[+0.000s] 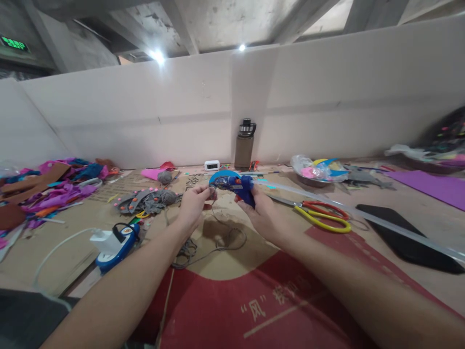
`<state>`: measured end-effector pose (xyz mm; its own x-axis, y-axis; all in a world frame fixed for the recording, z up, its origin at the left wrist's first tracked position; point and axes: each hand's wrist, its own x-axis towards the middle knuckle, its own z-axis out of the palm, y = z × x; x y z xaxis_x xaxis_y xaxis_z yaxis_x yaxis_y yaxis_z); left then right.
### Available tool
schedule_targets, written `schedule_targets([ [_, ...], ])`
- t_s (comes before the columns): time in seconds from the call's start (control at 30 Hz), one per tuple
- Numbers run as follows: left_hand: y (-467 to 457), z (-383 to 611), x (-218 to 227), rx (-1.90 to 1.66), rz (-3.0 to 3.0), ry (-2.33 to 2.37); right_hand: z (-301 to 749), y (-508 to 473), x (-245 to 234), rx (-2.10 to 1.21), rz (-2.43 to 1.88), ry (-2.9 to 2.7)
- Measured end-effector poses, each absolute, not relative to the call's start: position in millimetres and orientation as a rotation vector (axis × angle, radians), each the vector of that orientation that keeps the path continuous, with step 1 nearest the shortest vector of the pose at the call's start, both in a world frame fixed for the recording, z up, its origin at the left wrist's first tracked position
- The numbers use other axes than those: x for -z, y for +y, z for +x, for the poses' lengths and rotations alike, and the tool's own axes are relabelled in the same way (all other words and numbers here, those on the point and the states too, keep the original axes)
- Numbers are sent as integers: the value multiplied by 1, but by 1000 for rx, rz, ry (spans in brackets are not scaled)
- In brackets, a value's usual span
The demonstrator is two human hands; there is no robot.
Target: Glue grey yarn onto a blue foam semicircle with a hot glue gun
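White panels (145, 97) back a table (363, 195) holding felt scraps (60, 186), a power strip (112, 258), a bottle (244, 151) and scissors (323, 223). Raised above cardboard (232, 271), the left hand (192, 204) pinches something small, grey yarn (218, 248) trailing below; the right hand (264, 214) grasps a glue gun (246, 188) pointing left, its clear stick (392, 229) overhanging the scissors.

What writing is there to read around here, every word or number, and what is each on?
"EXIT": green sign; characters above it are blurred.
"风", in quotation marks: red cardboard; the characters after it are too blurred.
Clock: display too small to read.
Glue gun: pale label, too small to read.
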<state>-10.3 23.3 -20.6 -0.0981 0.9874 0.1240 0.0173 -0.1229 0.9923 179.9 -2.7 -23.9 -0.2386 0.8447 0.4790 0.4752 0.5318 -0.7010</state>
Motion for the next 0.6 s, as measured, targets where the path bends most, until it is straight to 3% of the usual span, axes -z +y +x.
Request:
schedule_targets([
  [0.6,23,-11,19,-1411,1280,1258,181,0,29,-500,-1107,-1886],
])
